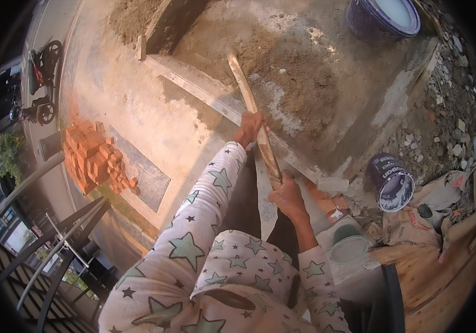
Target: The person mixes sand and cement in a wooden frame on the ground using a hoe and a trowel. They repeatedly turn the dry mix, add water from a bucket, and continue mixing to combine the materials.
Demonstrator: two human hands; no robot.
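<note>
Both my hands are closed around a long wooden tool handle (242, 83). My left hand (250, 129) grips it about midway, and my right hand (289, 194) holds the end nearer my body. The handle slants away to the upper left, its far end meeting a bed of brown sandy mix (304, 83). Whatever head the tool has is hidden there, so its kind cannot be told. Pale grey patches show in the mix. A low straight border (193, 86) runs along the near side of the bed, under the handle.
A purple bucket of pale liquid (382, 19) stands at the far right. Another purple bucket (390, 183) lies tilted near crumpled paper sacks (415, 227) and rubble (437, 122). Orange bricks (91, 158) are piled at left, with a motorcycle (41, 80) beyond.
</note>
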